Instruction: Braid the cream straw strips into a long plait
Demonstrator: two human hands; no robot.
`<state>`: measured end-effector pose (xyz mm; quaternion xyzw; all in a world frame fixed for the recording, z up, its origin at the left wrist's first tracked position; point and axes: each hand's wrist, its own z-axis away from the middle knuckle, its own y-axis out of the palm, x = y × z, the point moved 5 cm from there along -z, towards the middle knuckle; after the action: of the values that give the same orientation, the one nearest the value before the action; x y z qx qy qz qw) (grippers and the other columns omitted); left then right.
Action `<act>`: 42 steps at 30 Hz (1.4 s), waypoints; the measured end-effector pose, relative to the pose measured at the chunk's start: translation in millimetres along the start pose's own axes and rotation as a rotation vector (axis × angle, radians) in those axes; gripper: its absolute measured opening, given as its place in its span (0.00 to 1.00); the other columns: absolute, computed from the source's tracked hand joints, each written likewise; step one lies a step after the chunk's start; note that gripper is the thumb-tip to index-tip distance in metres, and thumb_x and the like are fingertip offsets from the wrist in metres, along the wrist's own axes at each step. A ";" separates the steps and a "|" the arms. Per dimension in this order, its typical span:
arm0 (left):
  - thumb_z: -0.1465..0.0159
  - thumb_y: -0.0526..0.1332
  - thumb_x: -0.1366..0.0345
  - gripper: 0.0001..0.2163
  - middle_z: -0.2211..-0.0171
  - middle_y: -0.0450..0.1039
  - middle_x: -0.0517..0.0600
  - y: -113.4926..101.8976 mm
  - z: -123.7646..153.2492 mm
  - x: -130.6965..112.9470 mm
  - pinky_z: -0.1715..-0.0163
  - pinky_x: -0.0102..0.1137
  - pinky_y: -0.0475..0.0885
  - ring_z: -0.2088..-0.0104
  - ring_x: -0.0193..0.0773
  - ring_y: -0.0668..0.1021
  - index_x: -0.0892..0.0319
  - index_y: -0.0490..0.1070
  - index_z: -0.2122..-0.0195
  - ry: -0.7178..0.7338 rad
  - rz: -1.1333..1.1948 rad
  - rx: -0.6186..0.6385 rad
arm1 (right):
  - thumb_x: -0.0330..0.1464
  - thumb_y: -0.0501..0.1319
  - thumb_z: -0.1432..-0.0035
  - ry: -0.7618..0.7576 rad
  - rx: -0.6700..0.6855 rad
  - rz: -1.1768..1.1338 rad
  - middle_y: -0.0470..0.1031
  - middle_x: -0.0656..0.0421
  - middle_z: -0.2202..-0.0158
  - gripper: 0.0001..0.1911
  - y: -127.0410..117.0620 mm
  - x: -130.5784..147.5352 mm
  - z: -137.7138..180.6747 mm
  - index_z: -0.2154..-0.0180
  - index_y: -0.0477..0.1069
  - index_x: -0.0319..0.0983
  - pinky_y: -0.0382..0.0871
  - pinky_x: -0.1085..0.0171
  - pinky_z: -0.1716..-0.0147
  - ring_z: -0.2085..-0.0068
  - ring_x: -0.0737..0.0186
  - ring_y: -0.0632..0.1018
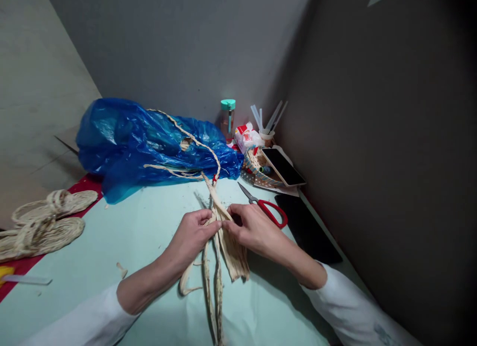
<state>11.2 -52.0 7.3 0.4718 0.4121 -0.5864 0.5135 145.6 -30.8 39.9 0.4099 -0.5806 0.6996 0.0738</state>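
Pale, dry corn-husk-like strips (218, 286) hang down from between my hands toward the near edge of the table. My left hand (194, 229) pinches the strips where they cross. My right hand (250, 226) is closed on a wide, ribbed strip (234, 256) that fans out below its fingers; the fingertips of both hands nearly meet. Beyond the hands, the strips run up to a braided cord (194, 139) with a small red tie (215, 178) on it. That cord lies over a blue plastic bag (122, 137).
Red-handled scissors (274, 212) lie open-bladed right of my hands, beside a black mat (309, 232). Behind stand a phone (285, 166) on a woven basket (251, 162), a tissue pack (246, 136), a teal-lidded bottle (228, 117) and glue sticks (276, 116). Woven sandals (44, 227) lie left.
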 end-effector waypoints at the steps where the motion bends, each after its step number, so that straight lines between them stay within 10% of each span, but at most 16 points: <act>1: 0.44 0.62 0.65 0.06 0.79 0.66 0.43 -0.2 0.4 -0.4 0.78 0.23 0.61 0.77 0.29 0.67 0.62 0.69 0.74 0.006 -0.007 -0.003 | 0.35 0.55 0.42 -0.005 -0.022 0.037 0.65 0.63 0.79 0.10 -0.1 2.5 1.4 0.73 0.66 0.37 0.48 0.67 0.76 0.76 0.70 0.61; 8: 0.45 0.63 0.65 0.08 0.77 0.69 0.44 1.2 2.1 3.1 0.77 0.24 0.64 0.77 0.30 0.70 0.62 0.72 0.66 -0.045 0.122 0.048 | 0.34 0.55 0.44 0.015 -0.056 -0.009 0.61 0.64 0.79 0.09 5.4 7.0 3.0 0.74 0.58 0.39 0.46 0.67 0.78 0.77 0.70 0.60; 23: 0.47 0.63 0.63 0.08 0.83 0.57 0.38 2.7 0.9 5.4 0.85 0.23 0.48 0.85 0.24 0.56 0.60 0.66 0.72 -0.063 0.112 0.060 | 0.34 0.59 0.46 0.075 0.121 -1.037 0.63 0.63 0.75 0.08 1.2 4.2 -2.1 0.71 0.61 0.38 0.61 0.68 0.72 0.73 0.69 0.67; 27: 0.46 0.62 0.63 0.08 0.84 0.52 0.37 0.9 -0.2 4.5 0.85 0.24 0.46 0.86 0.24 0.54 0.59 0.63 0.75 -0.055 0.058 0.053 | 0.42 0.60 0.43 0.092 0.136 -1.184 0.44 0.71 0.81 0.19 -30.1 9.9 11.2 0.73 0.51 0.42 0.42 0.73 0.84 0.83 0.76 0.46; 36: 0.47 0.62 0.65 0.09 0.84 0.54 0.38 0.9 1.2 1.1 0.84 0.23 0.46 0.84 0.24 0.56 0.59 0.60 0.77 -0.037 0.068 0.072 | 0.41 0.55 0.38 0.137 -0.922 -0.306 0.47 0.64 0.80 0.13 -160.8 -20.2 101.2 0.74 0.62 0.45 0.37 0.64 0.83 0.82 0.69 0.50; 42: 0.47 0.64 0.63 0.10 0.83 0.55 0.39 1.1 1.4 2.4 0.85 0.23 0.45 0.85 0.23 0.55 0.60 0.63 0.75 -0.089 0.139 0.093 | 0.32 0.59 0.44 0.249 -0.818 0.570 0.49 0.64 0.82 0.15 -138.1 -51.9 76.6 0.77 0.54 0.43 0.42 0.61 0.78 0.82 0.68 0.51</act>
<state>12.1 -54.1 5.2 0.4960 0.3273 -0.5882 0.5485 297.0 -34.8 108.7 0.0865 -0.8824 0.4508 0.1029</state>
